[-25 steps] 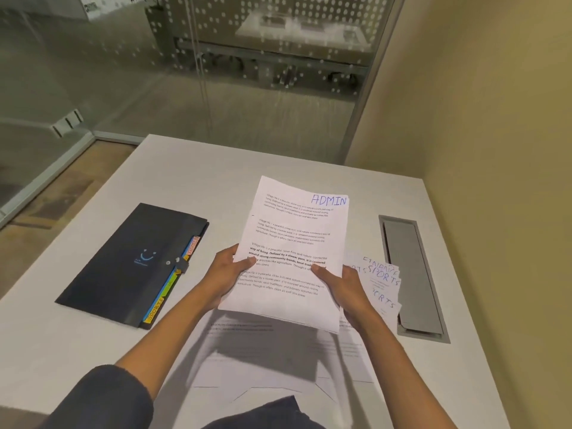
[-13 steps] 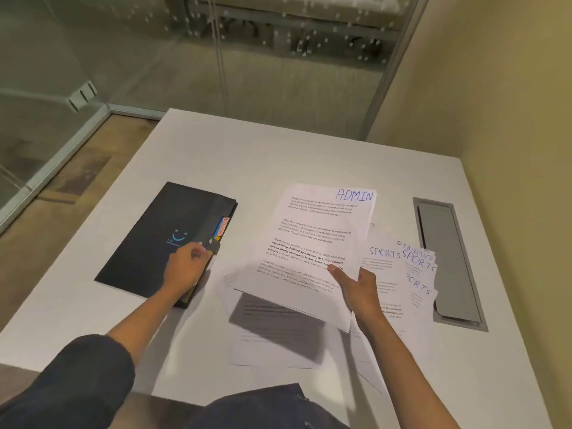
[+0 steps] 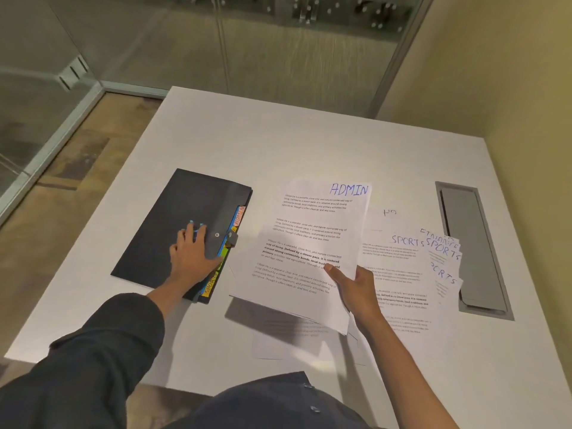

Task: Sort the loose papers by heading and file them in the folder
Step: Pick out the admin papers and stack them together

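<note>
One white table [image 3: 278, 144], square-cornered, carrying everything listed below.

Folder [image 3: 173, 230]: dark, expanding type, flat toward the table's left edge, flap down and strap looking snapped over its stud. Contents: coloured divider tabs [image 3: 230, 239] showing along the right-hand side, one reading ADMIN at the far end, one reading SPORTS at the near end (middle tabs partly covered, not legible). No loose sheet seen inside yet.

ADMIN sheaf [image 3: 309, 243]: several sheets, held raised over the table's middle, heading at the far right corner.

Spread of loose papers [image 3: 402, 274]: lying toward the right edge, beside the grey cable hatch [image 3: 473, 249]; SPORTS headings readable on several, one further heading half hidden. More sheets near the front edge, under the sheaf's shadow.

Left hand [image 3: 192, 258]: fingers straight and spread, pressed flat on the folder's cover just beside the strap, grasping nothing.

Right hand [image 3: 356, 289]: thumb on top, fingers beneath, pinching the sheaf at its lower right corner.

Risks, as judged: one-corner grip likely to let the sheaf sag or fan, spilling ADMIN sheets onto the SPORTS spread; one-handed opening of the strap likely to skid the folder toward the left edge; sheets liable to land behind the wrong tab.
</note>
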The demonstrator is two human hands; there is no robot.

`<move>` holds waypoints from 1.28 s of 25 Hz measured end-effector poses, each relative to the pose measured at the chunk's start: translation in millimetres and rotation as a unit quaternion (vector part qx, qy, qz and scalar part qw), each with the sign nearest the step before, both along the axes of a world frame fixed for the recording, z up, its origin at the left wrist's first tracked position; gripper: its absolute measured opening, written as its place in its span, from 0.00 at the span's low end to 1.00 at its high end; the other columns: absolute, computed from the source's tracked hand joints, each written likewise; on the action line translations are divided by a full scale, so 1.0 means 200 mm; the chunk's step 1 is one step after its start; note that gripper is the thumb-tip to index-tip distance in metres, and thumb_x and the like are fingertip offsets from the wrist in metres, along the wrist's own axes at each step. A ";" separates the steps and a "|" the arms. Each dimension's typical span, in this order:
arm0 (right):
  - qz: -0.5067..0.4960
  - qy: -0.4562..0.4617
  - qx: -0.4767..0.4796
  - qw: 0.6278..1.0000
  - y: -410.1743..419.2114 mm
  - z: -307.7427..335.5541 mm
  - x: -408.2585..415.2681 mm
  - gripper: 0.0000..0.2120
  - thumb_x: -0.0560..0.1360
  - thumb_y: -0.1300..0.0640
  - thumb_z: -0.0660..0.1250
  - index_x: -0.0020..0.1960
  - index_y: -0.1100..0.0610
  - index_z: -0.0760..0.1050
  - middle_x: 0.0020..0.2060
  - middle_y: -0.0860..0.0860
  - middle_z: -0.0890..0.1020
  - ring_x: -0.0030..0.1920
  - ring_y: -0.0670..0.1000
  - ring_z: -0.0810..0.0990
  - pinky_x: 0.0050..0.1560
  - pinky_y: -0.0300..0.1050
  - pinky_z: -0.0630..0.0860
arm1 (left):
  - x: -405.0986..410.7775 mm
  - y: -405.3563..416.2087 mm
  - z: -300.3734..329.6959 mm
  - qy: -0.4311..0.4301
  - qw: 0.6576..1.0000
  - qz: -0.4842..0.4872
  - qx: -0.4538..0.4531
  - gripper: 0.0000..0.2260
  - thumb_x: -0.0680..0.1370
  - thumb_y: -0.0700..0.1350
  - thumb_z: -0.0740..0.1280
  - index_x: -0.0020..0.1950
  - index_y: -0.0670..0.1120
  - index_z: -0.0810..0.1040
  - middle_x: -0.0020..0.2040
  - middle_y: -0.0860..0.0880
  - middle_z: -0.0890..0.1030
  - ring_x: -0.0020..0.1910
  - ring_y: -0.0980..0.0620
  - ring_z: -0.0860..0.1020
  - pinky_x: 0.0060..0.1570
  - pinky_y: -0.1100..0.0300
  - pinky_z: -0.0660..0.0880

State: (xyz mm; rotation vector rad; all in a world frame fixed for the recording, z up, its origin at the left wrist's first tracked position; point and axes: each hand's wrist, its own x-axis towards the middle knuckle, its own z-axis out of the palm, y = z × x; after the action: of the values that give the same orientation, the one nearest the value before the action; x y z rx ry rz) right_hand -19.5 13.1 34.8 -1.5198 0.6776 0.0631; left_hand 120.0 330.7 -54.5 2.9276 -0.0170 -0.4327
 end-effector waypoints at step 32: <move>0.127 0.075 -0.068 0.987 0.08 0.01 0.30 0.14 0.73 0.59 0.73 0.58 0.59 0.82 0.50 0.53 0.86 0.51 0.54 0.84 0.51 0.46 0.79 | 0.01 -0.22 0.44 -0.028 0.984 -0.169 0.038 0.14 0.80 0.43 0.59 0.64 0.49 0.75 0.55 0.47 0.81 0.39 0.51 0.74 0.36 0.62 0.69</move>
State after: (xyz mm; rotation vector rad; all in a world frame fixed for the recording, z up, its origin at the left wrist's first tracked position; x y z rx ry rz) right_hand 41.2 28.2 37.8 -1.7396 0.6138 0.3335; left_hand 122.2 286.9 33.8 3.0162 -0.5233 -0.4052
